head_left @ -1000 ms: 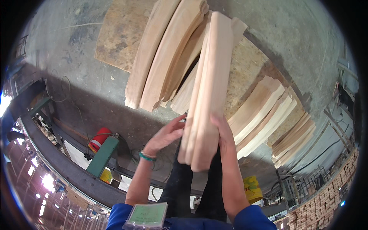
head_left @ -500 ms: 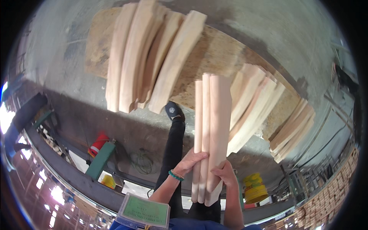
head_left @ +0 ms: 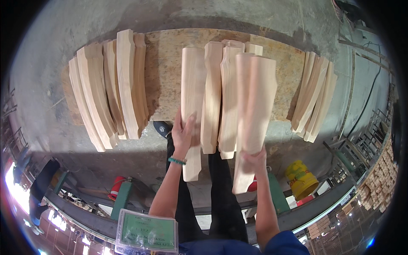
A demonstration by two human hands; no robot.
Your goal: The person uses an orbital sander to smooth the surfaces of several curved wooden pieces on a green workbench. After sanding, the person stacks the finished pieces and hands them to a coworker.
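Parted since the earlier frame, the load is split: the right hand [head_left: 255, 160] closes round wooden lengths [head_left: 258, 100], thumb across them; the left hand [head_left: 182, 138], partly curled, grips a pale length [head_left: 192, 85]. Beyond, between these, a middle stack [head_left: 211, 102] lies on the board [head_left: 165, 76], flanked by the left stack [head_left: 92, 91] and right stack [head_left: 313, 93].

Stained grey concrete floor [head_left: 165, 15]; bright glare [head_left: 19, 182] far left; dark metal beam [head_left: 83, 213], green posts [head_left: 122, 199] along it.

yellow bucket [head_left: 301, 180], right of green post [head_left: 277, 193] | red container [head_left: 116, 186], lower left | lumber stack [head_left: 376, 182], right edge
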